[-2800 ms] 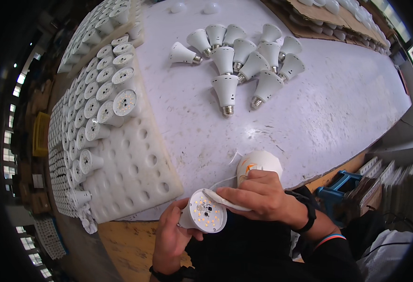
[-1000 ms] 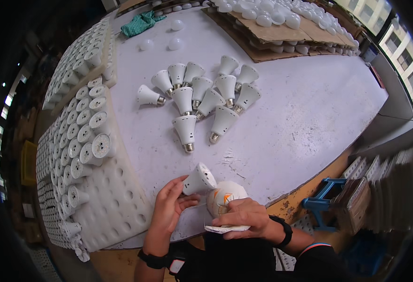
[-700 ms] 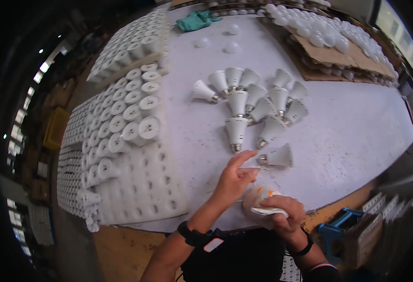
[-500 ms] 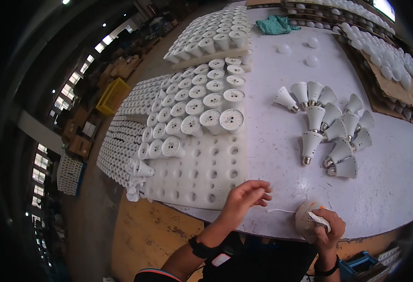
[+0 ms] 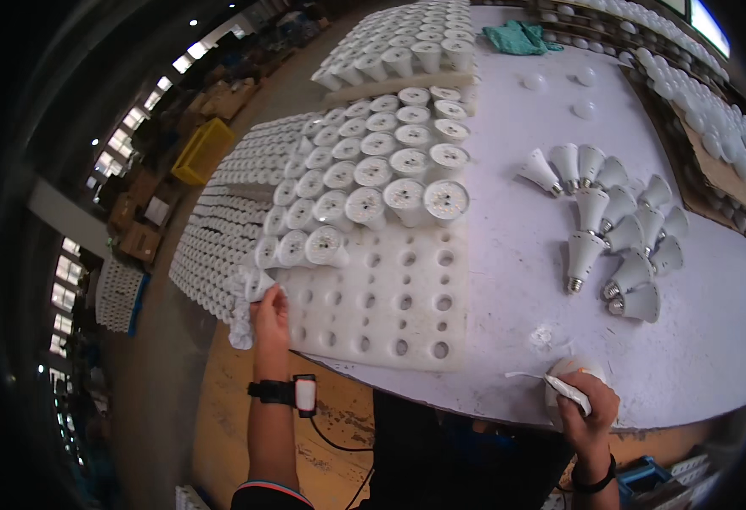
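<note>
Two Hands by the Bumpy Foam Tray

The foam tray [image 5: 425, 280] was white, thick and soft-looking, with rows of round holes. The left hand [image 5: 271, 321] was at the tray's left end. Its thumb and fingers were bent close together at the narrow end of a white bulb shell [image 5: 258, 282], which lay tipped over at that same end of the tray. I could not tell if they were pinching it. Crinkly white stuff [image 5: 241, 330] hung off the tray there.

The right hand [image 5: 592, 408] was well to the right of the tray. It was pinching a flat, folded white thing [image 5: 570, 393] and rested against a pale round thing [image 5: 573, 365].

Smooth cup-shaped lamps [image 5: 366, 204] with flat, dotted tops stood in the tray's far rows. To the right of the tray, a pile of shiny bulb bodies [image 5: 624, 235] with ridged metal screw ends lay on the smooth, scuffed table [image 5: 513, 280]. Beyond the tray, toward the right, were round milky domes [image 5: 584, 109] and a wrinkly green cloth [image 5: 513, 39].
</note>
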{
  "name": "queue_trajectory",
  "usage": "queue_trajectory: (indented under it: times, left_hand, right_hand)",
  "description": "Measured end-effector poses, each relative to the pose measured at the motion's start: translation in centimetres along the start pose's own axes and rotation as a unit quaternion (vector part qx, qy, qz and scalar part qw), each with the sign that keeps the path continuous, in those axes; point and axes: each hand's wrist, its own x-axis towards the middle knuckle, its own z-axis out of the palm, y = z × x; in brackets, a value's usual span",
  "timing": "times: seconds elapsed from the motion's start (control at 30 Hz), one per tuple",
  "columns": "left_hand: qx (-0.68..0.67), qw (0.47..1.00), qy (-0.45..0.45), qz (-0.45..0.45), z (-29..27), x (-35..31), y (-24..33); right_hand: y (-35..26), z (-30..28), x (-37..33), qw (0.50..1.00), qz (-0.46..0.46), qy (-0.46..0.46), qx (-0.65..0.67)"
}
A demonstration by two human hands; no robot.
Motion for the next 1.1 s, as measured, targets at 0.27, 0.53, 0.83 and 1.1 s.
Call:
queue_trajectory:
  times: [0.27,0.53,0.83,1.1]
  left_hand:
    - [-0.023,0.989,-0.015,0.144,5.8,-10.3,0.6]
    - [-0.048,0.850,-0.391,-0.350,9.3,-23.0,0.0]
    - [-0.041,0.739,-0.406,-0.536,10.4,-26.7,-2.3]
    - [0.004,0.756,-0.409,-0.511,10.7,-26.8,-2.3]
  right_hand:
    - [0.7,-0.1,-0.1,0.998,-0.058,-0.010,0.035]
    - [1.5,0.4,-0.7,0.992,-0.125,0.006,0.032]
    - [1.8,0.0,-1.2,0.989,-0.145,0.002,0.002]
    - [1.8,0.0,-1.2,0.986,-0.163,0.000,-0.023]
